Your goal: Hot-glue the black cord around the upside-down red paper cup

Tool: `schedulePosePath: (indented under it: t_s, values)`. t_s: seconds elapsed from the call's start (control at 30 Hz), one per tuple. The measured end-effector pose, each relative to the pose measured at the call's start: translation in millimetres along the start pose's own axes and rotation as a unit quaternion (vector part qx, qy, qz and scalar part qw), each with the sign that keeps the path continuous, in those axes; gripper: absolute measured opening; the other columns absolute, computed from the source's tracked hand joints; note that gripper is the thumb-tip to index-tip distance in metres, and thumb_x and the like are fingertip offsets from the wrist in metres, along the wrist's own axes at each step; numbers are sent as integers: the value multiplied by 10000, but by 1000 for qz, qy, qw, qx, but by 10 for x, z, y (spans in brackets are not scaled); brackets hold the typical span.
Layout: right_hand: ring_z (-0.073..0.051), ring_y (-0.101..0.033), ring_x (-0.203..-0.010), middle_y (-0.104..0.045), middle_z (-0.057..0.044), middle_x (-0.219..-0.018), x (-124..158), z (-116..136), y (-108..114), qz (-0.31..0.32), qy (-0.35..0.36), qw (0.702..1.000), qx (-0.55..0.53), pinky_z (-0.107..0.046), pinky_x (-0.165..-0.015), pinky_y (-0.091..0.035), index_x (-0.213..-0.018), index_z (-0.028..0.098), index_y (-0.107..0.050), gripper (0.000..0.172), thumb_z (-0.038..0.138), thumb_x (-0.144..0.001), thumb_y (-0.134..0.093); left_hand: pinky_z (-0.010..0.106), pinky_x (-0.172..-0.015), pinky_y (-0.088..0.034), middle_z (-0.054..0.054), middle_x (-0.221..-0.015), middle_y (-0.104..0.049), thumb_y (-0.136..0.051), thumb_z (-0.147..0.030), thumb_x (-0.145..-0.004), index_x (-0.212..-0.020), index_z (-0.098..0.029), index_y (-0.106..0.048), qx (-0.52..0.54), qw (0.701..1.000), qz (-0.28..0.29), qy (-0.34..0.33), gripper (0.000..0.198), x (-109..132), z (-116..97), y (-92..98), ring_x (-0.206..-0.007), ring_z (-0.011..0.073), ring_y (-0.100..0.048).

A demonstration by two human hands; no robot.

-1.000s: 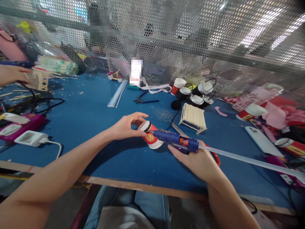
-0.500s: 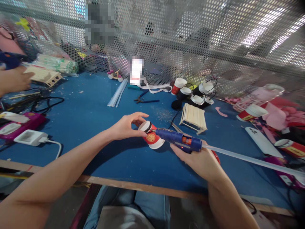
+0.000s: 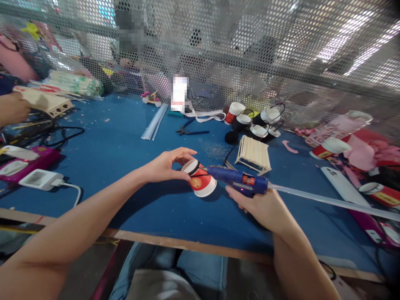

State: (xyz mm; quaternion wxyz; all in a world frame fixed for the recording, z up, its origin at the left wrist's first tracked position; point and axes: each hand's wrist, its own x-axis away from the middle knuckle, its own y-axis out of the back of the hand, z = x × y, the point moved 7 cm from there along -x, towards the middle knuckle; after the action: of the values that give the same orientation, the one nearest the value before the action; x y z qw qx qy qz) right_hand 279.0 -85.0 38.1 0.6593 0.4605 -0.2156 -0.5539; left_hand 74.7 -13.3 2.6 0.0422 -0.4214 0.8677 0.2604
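Observation:
Tilted on the blue table, a red and white paper cup (image 3: 204,184) carries a gold emblem and a black band round its white end. My left hand (image 3: 175,164) grips that end, thumb in front and fingers behind. In my right hand (image 3: 254,204) is a blue hot glue gun (image 3: 239,179), its nozzle pointing left at the black band on the cup. Whether the tip touches the band, I cannot tell. A long clear glue stick (image 3: 325,200) runs out of the gun's back to the right.
Behind the cup lie pliers (image 3: 190,132), loose glue sticks (image 3: 155,121) and a small wooden-stick rack (image 3: 253,154). More cups (image 3: 234,113) stand near the mesh wall. Power strips lie left (image 3: 40,160) and right (image 3: 371,229). A co-worker's hand (image 3: 14,109) is far left.
The cup has turned slightly in my left hand, its emblem shifting left. My right hand and the glue gun have moved a little to the right. The co-worker's hand has moved left with a wooden piece.

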Motion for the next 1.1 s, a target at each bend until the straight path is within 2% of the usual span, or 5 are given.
schedulePosePath:
  t_s: [0.27, 0.43, 0.83, 0.97, 1.1]
  values:
    - [-152, -572, -493, -598, -1, -508, 29, -78, -24, -19, -37, 999, -23, -252, -450, -427, -756, 224, -693, 219, 396, -788, -562, 385, -948, -453, 112, -1267, -566, -740, -245, -683, -1222, -222, -524, -10, 1000, 12, -8, 581, 6, -53, -1, -1121, 220, -572]
    - [-180, -604, -545, -629, -21, -559, 25, -25, -10, -4, -18, 999, -29, -272, -477, -443, -807, 222, -700, 187, 370, -751, -600, 386, -959, -449, 122, -1286, -551, -737, -263, -689, -1174, -208, -557, -14, 1000, 8, -5, 520, 2, -43, 5, -1156, 231, -553]
    - [-145, -550, -478, -576, 8, -526, -6, 185, 4, 15, -56, 996, -68, -250, -445, -443, -661, 223, -616, 165, 329, -777, -569, 389, -893, -482, 98, -1168, -618, -736, -300, -685, -1148, -204, -541, 16, 999, -2, 45, 513, 8, 45, -21, -1012, 207, -612]
    - [-141, -564, -516, -591, 17, -565, 60, 112, -67, -20, -79, 994, -66, -237, -469, -446, -676, 218, -589, 167, 335, -794, -579, 391, -882, -491, 92, -1092, -648, -739, -292, -679, -1161, -182, -514, 33, 998, -10, 51, 543, -2, 50, -30, -953, 192, -628]
    - [-154, -600, -570, -627, 16, -615, 116, 45, -146, -50, -56, 995, -61, -236, -495, -459, -711, 216, -606, 132, 335, -763, -624, 395, -874, -500, 82, -1065, -655, -747, -305, -666, -1137, -174, -522, 32, 998, -19, 55, 538, -8, 38, -29, -922, 185, -633]
